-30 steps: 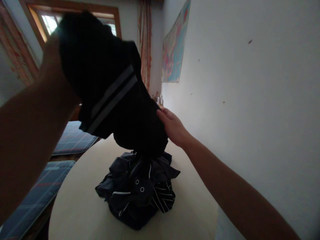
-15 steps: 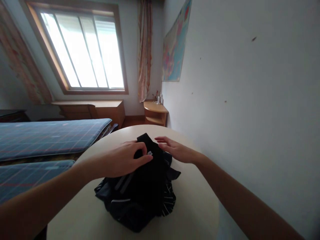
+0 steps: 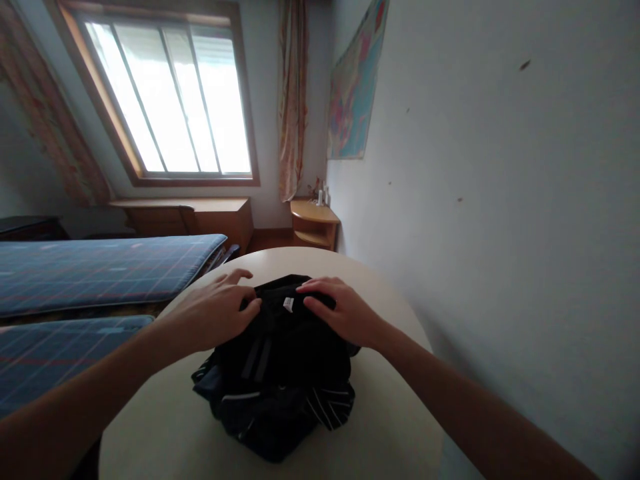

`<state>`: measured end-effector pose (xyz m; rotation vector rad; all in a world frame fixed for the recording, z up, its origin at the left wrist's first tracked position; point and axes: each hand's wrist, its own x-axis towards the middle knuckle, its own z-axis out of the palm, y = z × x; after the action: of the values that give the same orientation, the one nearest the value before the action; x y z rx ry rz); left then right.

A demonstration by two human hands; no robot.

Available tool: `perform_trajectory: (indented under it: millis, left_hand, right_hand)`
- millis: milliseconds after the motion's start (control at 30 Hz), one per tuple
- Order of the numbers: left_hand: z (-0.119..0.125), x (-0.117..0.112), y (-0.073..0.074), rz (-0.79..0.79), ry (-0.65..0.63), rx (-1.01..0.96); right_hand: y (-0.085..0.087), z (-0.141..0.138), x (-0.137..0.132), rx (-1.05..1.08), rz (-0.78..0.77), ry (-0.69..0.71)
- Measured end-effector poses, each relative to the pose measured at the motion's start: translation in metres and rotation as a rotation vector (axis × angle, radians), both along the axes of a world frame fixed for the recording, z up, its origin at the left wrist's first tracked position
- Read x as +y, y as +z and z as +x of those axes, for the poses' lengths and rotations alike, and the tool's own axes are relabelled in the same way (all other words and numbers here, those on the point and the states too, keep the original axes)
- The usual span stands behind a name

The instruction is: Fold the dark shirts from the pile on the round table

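A heap of dark clothes [image 3: 280, 380] lies on a round cream table [image 3: 160, 427]. On top rests a black garment [image 3: 285, 333] with grey stripes and a small white label. My left hand [image 3: 213, 313] lies on its left far edge, fingers curled onto the cloth. My right hand [image 3: 340, 310] presses flat on its right far edge, fingers stretched toward the label. Under it shows a dark piece with thin white stripes [image 3: 325, 410].
The table stands close to a white wall [image 3: 500, 200] on the right. Two beds with blue checked mattresses [image 3: 100, 270] lie to the left. A wooden corner shelf [image 3: 315, 223], a window [image 3: 170, 100] and a wall map [image 3: 353, 87] are beyond.
The black garment, held up high by my left hand a second ago, has come down onto the heap. Both hands now rest on it.
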<state>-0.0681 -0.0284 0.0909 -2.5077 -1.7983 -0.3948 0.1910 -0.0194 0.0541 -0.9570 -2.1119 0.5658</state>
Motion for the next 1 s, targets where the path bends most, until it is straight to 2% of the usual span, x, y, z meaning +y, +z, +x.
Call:
perform_trajectory:
  millis: [67,167,200,267,367,433,533,633,733,867,1000]
  left_hand:
    - [0.008,-0.006,-0.006,0.037,-0.086,-0.008]
    - [0.023,-0.02,-0.023,-0.154,-0.285,0.039]
    - [0.027,-0.027,-0.031,-0.217,-0.303,0.079]
    - [0.031,-0.04,-0.049,-0.241,-0.259,0.126]
    - [0.028,-0.058,-0.078,-0.22,-0.215,0.118]
    - [0.024,-0.065,-0.094,-0.197,-0.202,0.097]
    - [0.022,-0.071,-0.11,-0.143,-0.214,0.072]
    - [0.028,-0.068,-0.115,-0.115,-0.183,0.102]
    - [0.03,-0.053,-0.112,-0.07,-0.113,0.209]
    - [0.013,-0.011,-0.106,0.043,-0.019,0.274]
    - [-0.02,0.044,-0.101,0.023,0.053,0.252]
  right_hand:
    - [-0.016,-0.006,-0.006,-0.108,-0.033,0.128]
    - [-0.04,-0.008,-0.017,-0.203,-0.085,0.24]
    - [-0.046,-0.006,-0.022,-0.228,-0.087,0.256]
    - [-0.055,0.001,-0.035,-0.285,-0.098,0.232]
    - [-0.073,0.01,-0.06,-0.396,-0.178,0.106]
    - [-0.092,0.013,-0.075,-0.467,-0.225,0.021]
    - [-0.123,0.013,-0.082,-0.544,-0.222,0.003]
    - [-0.141,0.008,-0.063,-0.556,-0.171,0.055]
    - [-0.143,-0.004,-0.026,-0.539,-0.149,0.102]
    - [-0.141,-0.037,0.028,-0.486,-0.089,0.002]
    - [-0.142,-0.075,0.069,-0.428,-0.038,-0.119]
